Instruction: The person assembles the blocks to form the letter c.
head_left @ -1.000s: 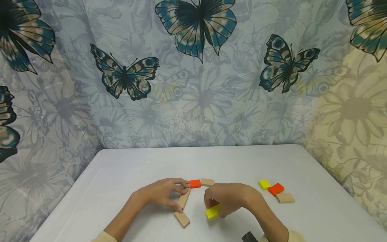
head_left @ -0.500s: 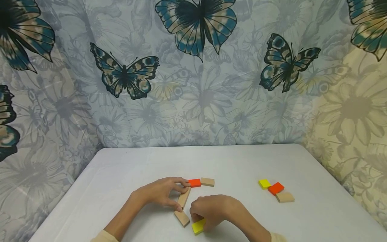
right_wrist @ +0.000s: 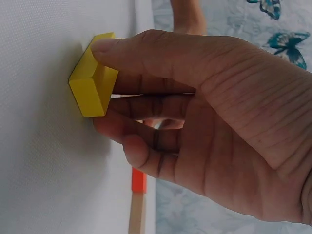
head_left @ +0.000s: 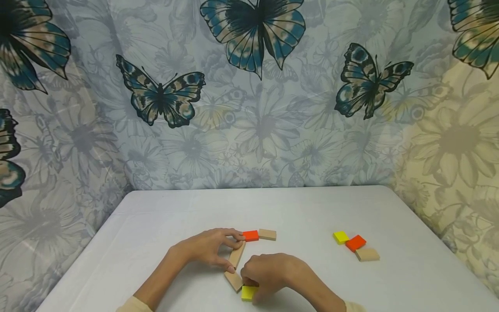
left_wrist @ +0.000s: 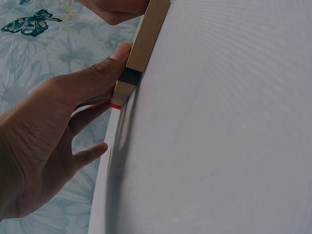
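In the head view, my left hand [head_left: 208, 249] holds a plain wooden block [head_left: 237, 255], thumb at its near end and fingers at its far end. A second wooden block [head_left: 233, 281] slants away from the thumb, nearer me. My right hand [head_left: 269, 272] pinches a yellow block [head_left: 248, 293] beside that block's near end; its far part is hidden under the fingers. In the right wrist view, thumb and fingertips grip the yellow block [right_wrist: 87, 92] on the white surface. Beyond the left fingertips lie a red block [head_left: 251, 235] and another wooden block [head_left: 267, 234], end to end.
At the right of the white table [head_left: 187, 208] lies a loose group: a yellow block [head_left: 341, 237], a red block [head_left: 355, 243] and a wooden block [head_left: 367, 254]. A butterfly-patterned cloth [head_left: 265, 130] hangs behind the table.
My right hand has brought the yellow block left and toward me, up to the near end of the slanted wooden block, and turned it straighter. The left hand has stayed in place.
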Demonstrator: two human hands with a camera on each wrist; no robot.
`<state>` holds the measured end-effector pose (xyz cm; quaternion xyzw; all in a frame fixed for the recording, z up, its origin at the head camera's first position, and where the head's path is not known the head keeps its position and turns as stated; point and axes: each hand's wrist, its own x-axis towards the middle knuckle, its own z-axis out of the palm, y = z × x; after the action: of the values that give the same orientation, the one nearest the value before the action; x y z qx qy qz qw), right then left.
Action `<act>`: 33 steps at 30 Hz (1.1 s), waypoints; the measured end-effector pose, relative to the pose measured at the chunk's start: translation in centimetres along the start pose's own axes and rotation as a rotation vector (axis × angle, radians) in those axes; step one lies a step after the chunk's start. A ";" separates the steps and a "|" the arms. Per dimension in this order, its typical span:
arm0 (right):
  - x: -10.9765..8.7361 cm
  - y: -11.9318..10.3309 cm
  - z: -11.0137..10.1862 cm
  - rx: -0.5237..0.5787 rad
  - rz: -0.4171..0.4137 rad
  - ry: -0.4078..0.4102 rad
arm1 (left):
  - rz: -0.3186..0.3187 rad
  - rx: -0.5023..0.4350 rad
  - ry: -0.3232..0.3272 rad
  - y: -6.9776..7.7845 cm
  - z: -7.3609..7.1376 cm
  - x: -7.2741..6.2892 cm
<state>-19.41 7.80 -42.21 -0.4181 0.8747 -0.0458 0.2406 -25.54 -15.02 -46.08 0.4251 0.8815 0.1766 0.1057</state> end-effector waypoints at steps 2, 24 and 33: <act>0.0 0.0 0.0 0.007 0.013 -0.004 | -0.003 0.003 0.000 0.0 0.0 0.0; 0.1 -0.2 -0.1 0.011 0.090 -0.010 | 0.011 0.005 0.006 0.0 -0.1 0.0; 0.0 -0.2 -0.2 0.026 0.083 -0.006 | 0.032 0.009 0.015 -0.2 0.0 0.0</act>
<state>-19.37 7.65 -42.01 -0.3785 0.8900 -0.0457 0.2503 -25.62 -15.11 -46.18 0.4382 0.8761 0.1775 0.0943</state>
